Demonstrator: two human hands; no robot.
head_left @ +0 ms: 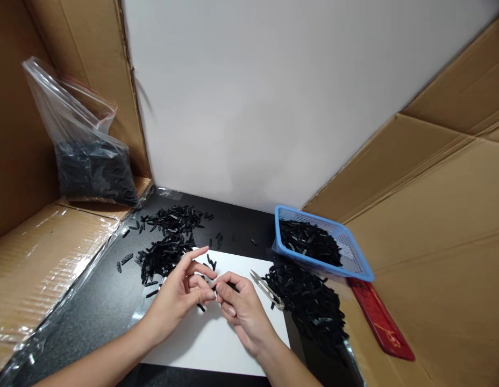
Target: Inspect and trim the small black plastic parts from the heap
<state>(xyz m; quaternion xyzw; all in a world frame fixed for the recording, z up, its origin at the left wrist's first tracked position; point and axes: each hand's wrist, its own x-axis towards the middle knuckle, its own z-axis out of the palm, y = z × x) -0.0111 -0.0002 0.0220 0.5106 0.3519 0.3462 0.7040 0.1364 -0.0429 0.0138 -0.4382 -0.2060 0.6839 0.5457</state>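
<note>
Over a white sheet point(217, 344), my right hand point(243, 309) pinches a small, slim black piece point(232, 286) between thumb and fingers. The exact kind of the piece does not show. Facing it from the left, my left hand point(180, 290) has its index finger stretched out and the other fingers loosely curved. Its thumb and fingertips are close to the piece's left end; whether they touch it I cannot tell. A few similar black pieces point(211, 262) lie on the sheet behind my fingers. Thread snips point(266, 289) rest at the sheet's right edge.
Loose black pieces form a heap point(169, 252) at the left and a larger heap point(309, 301) at the right. More fill a blue plastic basket point(326, 265). A clear bag point(96, 172) of dark contents stands back left. A red case-like object point(380, 317) lies right. Cardboard walls surround the table.
</note>
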